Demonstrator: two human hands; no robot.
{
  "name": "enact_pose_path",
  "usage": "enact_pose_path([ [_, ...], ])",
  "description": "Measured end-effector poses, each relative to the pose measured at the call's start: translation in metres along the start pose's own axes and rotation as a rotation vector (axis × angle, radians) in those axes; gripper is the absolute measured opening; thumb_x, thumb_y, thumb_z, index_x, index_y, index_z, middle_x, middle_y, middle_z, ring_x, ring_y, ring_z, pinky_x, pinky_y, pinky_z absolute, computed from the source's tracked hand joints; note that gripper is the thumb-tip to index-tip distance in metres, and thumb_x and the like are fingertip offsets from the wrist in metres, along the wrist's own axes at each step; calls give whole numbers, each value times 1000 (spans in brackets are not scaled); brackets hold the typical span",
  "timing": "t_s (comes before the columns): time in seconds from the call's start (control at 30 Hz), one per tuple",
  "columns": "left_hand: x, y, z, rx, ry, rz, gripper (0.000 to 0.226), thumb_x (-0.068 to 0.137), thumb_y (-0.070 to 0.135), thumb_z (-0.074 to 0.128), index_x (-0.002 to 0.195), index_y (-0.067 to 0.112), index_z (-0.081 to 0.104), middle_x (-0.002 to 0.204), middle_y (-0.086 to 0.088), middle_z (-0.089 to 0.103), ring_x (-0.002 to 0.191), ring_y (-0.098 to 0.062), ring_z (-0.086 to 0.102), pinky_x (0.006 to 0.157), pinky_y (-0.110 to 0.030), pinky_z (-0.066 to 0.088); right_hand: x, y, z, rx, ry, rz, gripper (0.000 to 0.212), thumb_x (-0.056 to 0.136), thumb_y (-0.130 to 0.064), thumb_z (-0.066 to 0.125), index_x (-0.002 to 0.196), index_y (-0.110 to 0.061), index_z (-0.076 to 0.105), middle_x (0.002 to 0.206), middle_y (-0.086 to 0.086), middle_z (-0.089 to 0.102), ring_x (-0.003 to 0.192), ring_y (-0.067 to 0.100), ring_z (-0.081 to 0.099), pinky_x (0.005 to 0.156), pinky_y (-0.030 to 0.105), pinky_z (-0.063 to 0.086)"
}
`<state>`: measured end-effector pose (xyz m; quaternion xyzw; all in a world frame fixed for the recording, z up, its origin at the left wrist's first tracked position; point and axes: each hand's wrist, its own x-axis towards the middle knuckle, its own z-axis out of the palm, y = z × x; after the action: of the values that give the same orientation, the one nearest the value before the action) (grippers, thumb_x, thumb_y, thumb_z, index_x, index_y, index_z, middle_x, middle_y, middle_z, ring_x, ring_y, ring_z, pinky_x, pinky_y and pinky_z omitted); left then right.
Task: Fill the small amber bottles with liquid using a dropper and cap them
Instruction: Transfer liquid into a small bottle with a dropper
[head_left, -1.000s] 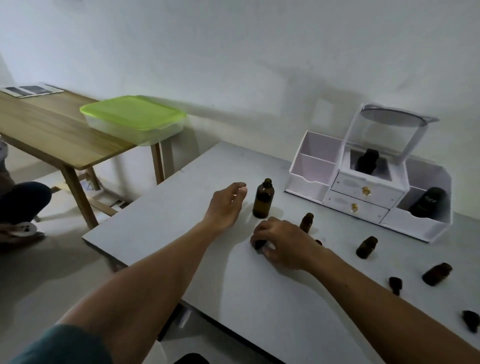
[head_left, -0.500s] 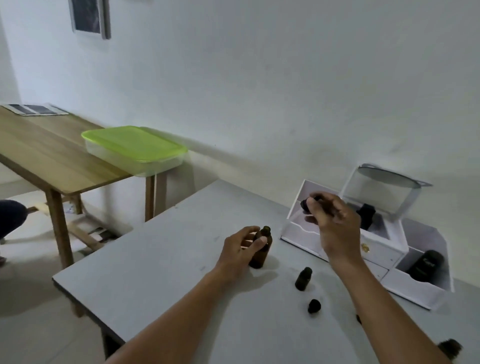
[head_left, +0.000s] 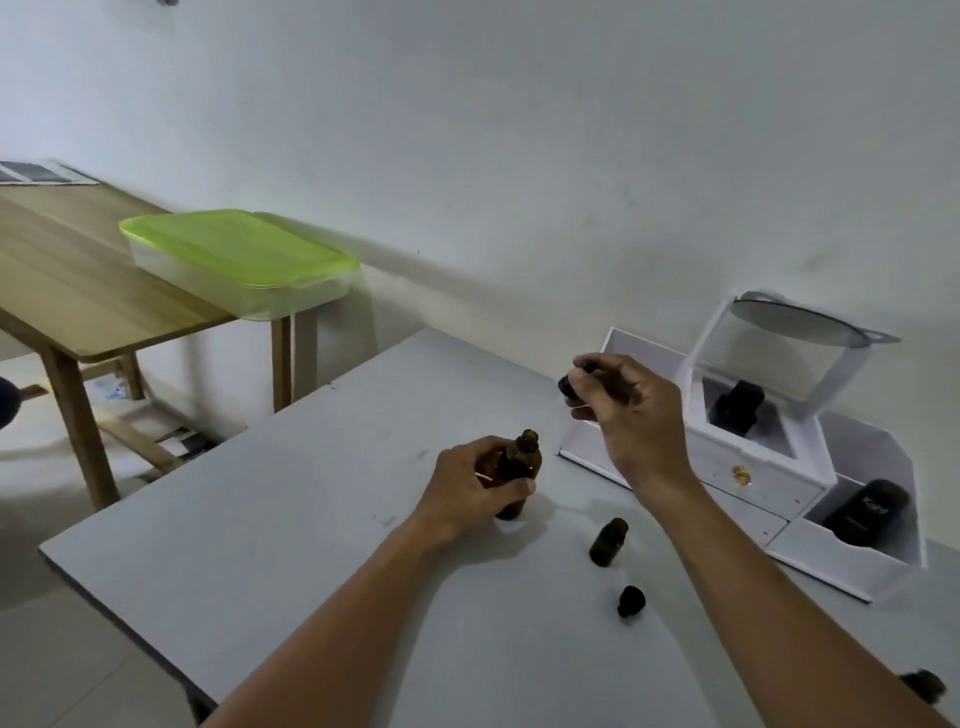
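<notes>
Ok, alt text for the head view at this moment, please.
A left hand grips an open amber bottle on a grey table while the right hand holds a black dropper raised above it. A small amber bottle and loose cap sit nearby.

Grey table (head_left: 270, 545) w/ bottles (head_left: 608, 542), cap (head_left: 630, 600), organizer (head_left: 769, 483).

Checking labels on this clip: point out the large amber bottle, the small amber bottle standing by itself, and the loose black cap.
large amber bottle (head_left: 529, 443), head view, open neck.
small amber bottle (head_left: 608, 543), head view, body.
loose black cap (head_left: 630, 600), head view, top.
</notes>
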<state>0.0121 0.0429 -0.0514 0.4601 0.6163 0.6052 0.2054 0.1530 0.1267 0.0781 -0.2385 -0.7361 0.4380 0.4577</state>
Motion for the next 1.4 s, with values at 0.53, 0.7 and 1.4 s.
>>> enact_pose_path([
  [0.53, 0, 1, -1, 33, 1, -1, 37, 66, 41, 78, 100, 30, 70, 90, 11, 72, 84, -6, 68, 80, -35, 58, -6, 27, 17, -333, -153, 95, 10, 80, -24, 82, 88, -20, 78, 80, -8, 77, 76, 3, 73, 74, 25, 59],
  [0.7, 1, 1, -1, 49, 4, 10, 36, 66, 42, 77, 100, 30, 71, 89, 10, 72, 82, -6, 68, 79, -34, 58, -4, 27, 18, -323, -164, 102, 5, 81, -21, 82, 82, -21, 77, 76, -8, 76, 70, 2, 71, 68, 20, 54],
  [1.4, 0, 3, -1, 50, 4, 2, 29, 68, 38, 77, 96, 34, 70, 88, 12, 72, 84, -4, 67, 79, -32, 57, 2, 5, 15, -327, -161, 38, 6, 83, -19, 80, 86, -15, 77, 76, -6, 78, 74, 3, 74, 72, 19, 55],
])
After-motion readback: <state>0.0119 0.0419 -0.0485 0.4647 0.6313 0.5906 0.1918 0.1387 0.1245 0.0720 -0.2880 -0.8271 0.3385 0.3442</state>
